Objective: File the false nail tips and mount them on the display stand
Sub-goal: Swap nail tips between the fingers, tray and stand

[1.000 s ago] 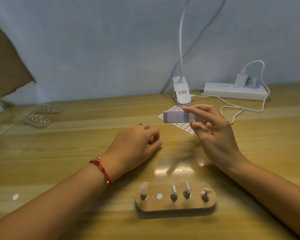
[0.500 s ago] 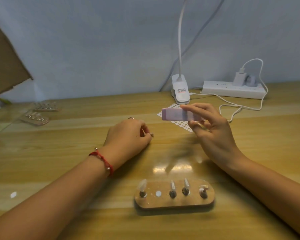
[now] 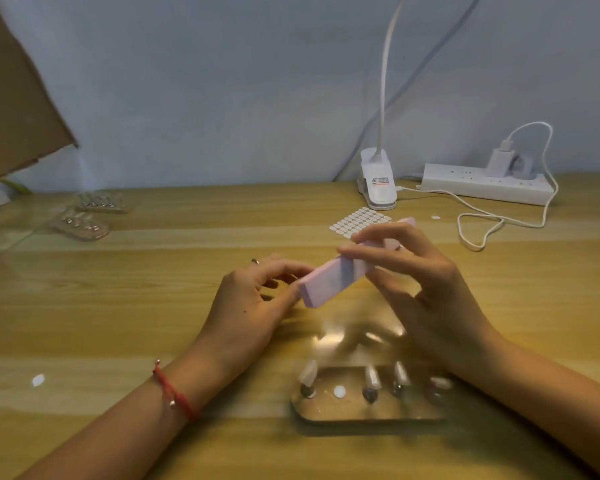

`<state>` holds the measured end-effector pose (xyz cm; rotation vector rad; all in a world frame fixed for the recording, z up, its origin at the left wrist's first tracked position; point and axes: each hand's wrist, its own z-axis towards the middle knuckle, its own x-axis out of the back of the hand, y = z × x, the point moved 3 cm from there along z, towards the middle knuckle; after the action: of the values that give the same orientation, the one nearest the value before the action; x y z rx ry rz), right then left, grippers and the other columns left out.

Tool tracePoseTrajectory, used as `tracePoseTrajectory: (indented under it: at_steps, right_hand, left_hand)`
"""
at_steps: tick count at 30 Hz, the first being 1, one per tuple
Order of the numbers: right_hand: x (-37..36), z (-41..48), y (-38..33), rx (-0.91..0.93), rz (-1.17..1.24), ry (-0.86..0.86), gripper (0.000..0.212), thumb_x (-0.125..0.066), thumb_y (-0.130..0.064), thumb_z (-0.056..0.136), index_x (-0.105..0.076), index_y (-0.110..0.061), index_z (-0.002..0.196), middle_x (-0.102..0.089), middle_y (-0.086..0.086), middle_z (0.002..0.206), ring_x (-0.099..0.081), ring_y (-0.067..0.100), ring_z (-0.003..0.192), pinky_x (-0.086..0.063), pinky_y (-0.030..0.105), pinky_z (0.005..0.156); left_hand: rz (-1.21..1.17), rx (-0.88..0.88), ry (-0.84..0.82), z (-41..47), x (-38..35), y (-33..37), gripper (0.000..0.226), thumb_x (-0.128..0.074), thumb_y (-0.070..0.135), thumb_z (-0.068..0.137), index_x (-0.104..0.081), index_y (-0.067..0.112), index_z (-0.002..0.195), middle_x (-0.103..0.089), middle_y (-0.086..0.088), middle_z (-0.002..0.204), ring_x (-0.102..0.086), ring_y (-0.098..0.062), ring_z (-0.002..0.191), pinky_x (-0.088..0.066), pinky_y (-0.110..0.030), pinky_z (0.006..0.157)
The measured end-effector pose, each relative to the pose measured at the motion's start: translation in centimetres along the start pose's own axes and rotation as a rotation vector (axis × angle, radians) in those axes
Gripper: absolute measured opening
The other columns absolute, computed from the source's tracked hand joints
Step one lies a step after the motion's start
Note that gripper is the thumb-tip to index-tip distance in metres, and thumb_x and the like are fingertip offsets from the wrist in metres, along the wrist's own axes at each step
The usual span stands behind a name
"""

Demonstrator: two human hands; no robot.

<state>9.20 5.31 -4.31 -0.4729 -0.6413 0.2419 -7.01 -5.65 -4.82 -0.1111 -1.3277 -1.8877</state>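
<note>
Grasping the pink file block [image 3: 340,277], right hand [image 3: 430,292] faces left hand [image 3: 250,303], whose grip I cannot tell.

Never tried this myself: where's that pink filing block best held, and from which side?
Across its middle, from the right, as the right hand does: fingers on top, thumb underneath. The pink filing block is a long flat-sided bar, so that leaves its near end free beside the left hand.

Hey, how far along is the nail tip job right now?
Done: four nail tips stand on the wooden display stand. In hand: the right hand holds the pink file block at the fingertips of the left hand; any tip there is hidden. Left: the stand's second spot from the left shows only a white adhesive dot.
</note>
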Motion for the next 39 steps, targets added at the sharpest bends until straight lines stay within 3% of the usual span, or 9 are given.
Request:
tracePoseTrajectory:
  at_steps: [6, 10, 14, 18, 21, 27, 31, 35, 39]
  right_hand:
    - [1.5, 0.9, 1.3, -0.043, -0.176, 0.026, 0.049, -0.055, 0.014, 0.089, -0.061, -0.024, 0.12, -0.055, 0.009, 0.12, -0.048, 0.016, 0.113, -0.045, 0.038, 0.095]
    - [-0.5, 0.2, -1.3, 0.202, -0.249, -0.07, 0.048, -0.051, 0.014, 0.086, -0.064, -0.02, 0.117, -0.058, 0.017, 0.117, -0.051, 0.022, 0.112, -0.042, 0.028, 0.098]
    - [2.1, 1.4, 0.9, -0.01, -0.253, 0.043, 0.046, -0.055, 0.017, 0.088, -0.062, -0.016, 0.119, -0.056, 0.016, 0.119, -0.054, 0.03, 0.112, -0.045, 0.04, 0.095]
    - [0.0, 0.7, -1.0, 0.155, -0.182, -0.124, 0.035, -0.052, 0.004, 0.092, -0.066, -0.014, 0.117, -0.057, 0.016, 0.117, -0.054, 0.027, 0.113, -0.043, 0.034, 0.098]
    - [1.4, 1.5, 0.7, 0.009, -0.165, -0.045, 0.035, -0.054, 0.008, 0.092, -0.065, -0.012, 0.119, -0.057, 0.016, 0.118, -0.055, 0.026, 0.112, -0.045, 0.042, 0.097]
    - [-0.2, 0.8, -0.7, 0.088, -0.025, -0.152, 0.04, -0.055, 0.008, 0.09, -0.063, -0.017, 0.121, -0.056, 0.011, 0.119, -0.054, 0.02, 0.115, -0.046, 0.033, 0.095]
    - [2.3, 1.6, 1.6, -0.132, -0.061, 0.033, 0.042, -0.056, 0.008, 0.09, -0.06, -0.022, 0.12, -0.055, 0.006, 0.12, -0.049, 0.003, 0.112, -0.044, 0.039, 0.098]
    - [-0.1, 0.8, -0.8, 0.128, -0.068, -0.075, 0.041, -0.056, 0.01, 0.089, -0.062, -0.017, 0.119, -0.056, 0.013, 0.118, -0.054, 0.02, 0.114, -0.045, 0.033, 0.096]
    - [2.3, 1.8, 1.3, -0.022, -0.164, 0.067, 0.041, -0.057, 0.012, 0.089, -0.06, -0.015, 0.12, -0.056, 0.013, 0.118, -0.052, 0.022, 0.112, -0.045, 0.042, 0.094]
  left_hand:
    - [-0.051, -0.035, 0.048, 0.1, 0.2, -0.3, 0.014, -0.067, 0.019, 0.085, -0.075, 0.022, 0.095, -0.07, 0.012, 0.089, -0.06, -0.004, 0.084, -0.04, -0.01, 0.073]
    - [-0.08, -0.101, -0.006, 0.0, -0.2, 0.1, 0.013, -0.063, 0.019, 0.086, -0.072, 0.022, 0.095, -0.067, 0.009, 0.087, -0.058, 0.0, 0.082, -0.041, -0.011, 0.073]
    - [-0.099, -0.081, -0.001, 0.0, 0.0, 0.1, 0.011, -0.061, 0.026, 0.087, -0.071, 0.026, 0.093, -0.067, 0.007, 0.089, -0.06, -0.007, 0.089, -0.041, -0.011, 0.078]
    - [-0.102, -0.13, -0.018, 0.0, -0.2, 0.6, 0.013, -0.061, 0.02, 0.086, -0.069, 0.024, 0.095, -0.066, 0.006, 0.089, -0.059, -0.003, 0.087, -0.042, -0.012, 0.076]
    - [-0.107, -0.129, -0.001, -0.1, 0.0, 0.5, 0.009, -0.064, 0.023, 0.087, -0.071, 0.022, 0.093, -0.067, 0.007, 0.09, -0.06, -0.009, 0.089, -0.045, -0.018, 0.079]
    - [-0.112, -0.119, 0.002, -0.3, 0.0, 0.4, 0.023, -0.063, 0.02, 0.079, -0.066, 0.037, 0.096, -0.068, 0.032, 0.09, -0.061, 0.012, 0.089, -0.043, -0.007, 0.077]
    - [-0.121, -0.113, 0.009, -0.4, -0.1, 0.5, 0.016, -0.062, 0.025, 0.087, -0.073, 0.02, 0.098, -0.074, 0.014, 0.086, -0.067, -0.001, 0.083, -0.045, -0.008, 0.078]
    - [-0.097, -0.128, -0.021, -0.4, -0.1, 0.6, 0.022, -0.064, 0.016, 0.082, -0.07, 0.027, 0.1, -0.072, 0.017, 0.09, -0.065, 0.003, 0.086, -0.049, -0.013, 0.076]
    - [-0.133, -0.111, -0.049, -0.5, -0.3, 0.6, 0.018, -0.058, 0.019, 0.092, -0.072, 0.011, 0.1, -0.075, 0.008, 0.086, -0.069, -0.005, 0.082, -0.048, -0.013, 0.079]
